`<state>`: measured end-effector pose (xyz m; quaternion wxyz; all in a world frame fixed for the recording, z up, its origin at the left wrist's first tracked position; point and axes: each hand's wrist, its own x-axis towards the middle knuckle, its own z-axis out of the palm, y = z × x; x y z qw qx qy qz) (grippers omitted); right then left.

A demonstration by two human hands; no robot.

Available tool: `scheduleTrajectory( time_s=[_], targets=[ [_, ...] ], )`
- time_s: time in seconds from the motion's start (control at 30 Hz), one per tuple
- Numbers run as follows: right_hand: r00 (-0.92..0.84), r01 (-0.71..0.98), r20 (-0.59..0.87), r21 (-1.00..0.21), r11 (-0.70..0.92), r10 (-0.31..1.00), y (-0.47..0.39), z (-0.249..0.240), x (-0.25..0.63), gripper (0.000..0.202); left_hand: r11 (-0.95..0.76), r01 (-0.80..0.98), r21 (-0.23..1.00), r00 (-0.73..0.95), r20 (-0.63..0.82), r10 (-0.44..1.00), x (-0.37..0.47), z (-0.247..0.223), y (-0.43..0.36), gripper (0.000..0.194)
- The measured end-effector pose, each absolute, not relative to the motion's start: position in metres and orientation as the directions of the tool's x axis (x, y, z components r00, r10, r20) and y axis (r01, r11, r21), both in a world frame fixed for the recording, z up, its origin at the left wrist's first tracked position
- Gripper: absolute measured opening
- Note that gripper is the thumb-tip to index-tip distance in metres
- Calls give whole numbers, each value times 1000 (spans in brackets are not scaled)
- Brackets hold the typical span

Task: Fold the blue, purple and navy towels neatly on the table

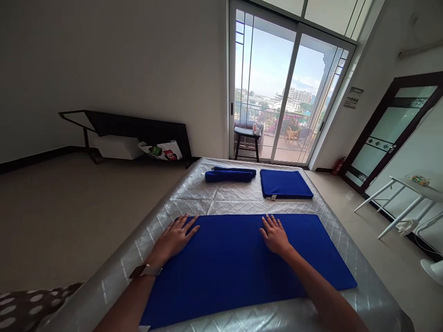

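Observation:
A blue cloth [231, 263] lies flat and smooth across the silver quilted mattress [180, 191] in front of me. My left hand [175, 235] rests on its far left corner, fingers spread. Near the far edge, right of the middle, my right hand [274, 234] lies palm down with its fingers stretched out. Beyond the cloth, a folded blue cloth [286, 183] with a small white tag sits at the right. To the left of that are rolled blue cloths [230, 175], lying close together.
A black rack [138, 124] along the left wall holds a white box [119, 146] and a printed bag [162, 151]. Behind the mattress is a glass sliding door [266, 83]. A white table [417, 184] stands at the right. Brown polka-dot fabric [34, 302] shows at lower left.

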<state>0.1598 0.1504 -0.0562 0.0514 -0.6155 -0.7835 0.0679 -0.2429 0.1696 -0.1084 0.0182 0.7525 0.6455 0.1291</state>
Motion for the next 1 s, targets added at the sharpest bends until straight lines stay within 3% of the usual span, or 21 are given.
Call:
scheduleTrajectory(
  time_s=[0.1,0.2,0.4,0.63,0.8,0.87,1.0],
  targets=[
    [-281,940,-62,-218,261,958,146,-59,144,60,-81,982,169,70,70,995,-238,-99,166,65],
    [-228,959,-83,-192,209,970,149,-57,166,60,-67,985,159,60,48,997,-234,-94,164,65],
    [62,997,-74,-41,-65,995,162,-54,279,62,-100,980,170,84,95,992,-238,-100,166,63],
    [273,961,-44,-35,-275,961,167,-64,345,63,-103,986,133,89,114,990,-243,-110,170,64],
    [312,950,-67,3,-312,948,166,-53,333,61,-99,988,120,86,110,990,-241,-110,171,65],
    [310,951,2,15,-310,951,163,-47,320,59,-97,987,128,83,116,990,-240,-109,171,65],
    [59,998,184,-32,-54,981,155,-46,259,57,-103,981,165,83,127,988,-239,-110,172,66]
  ],
)
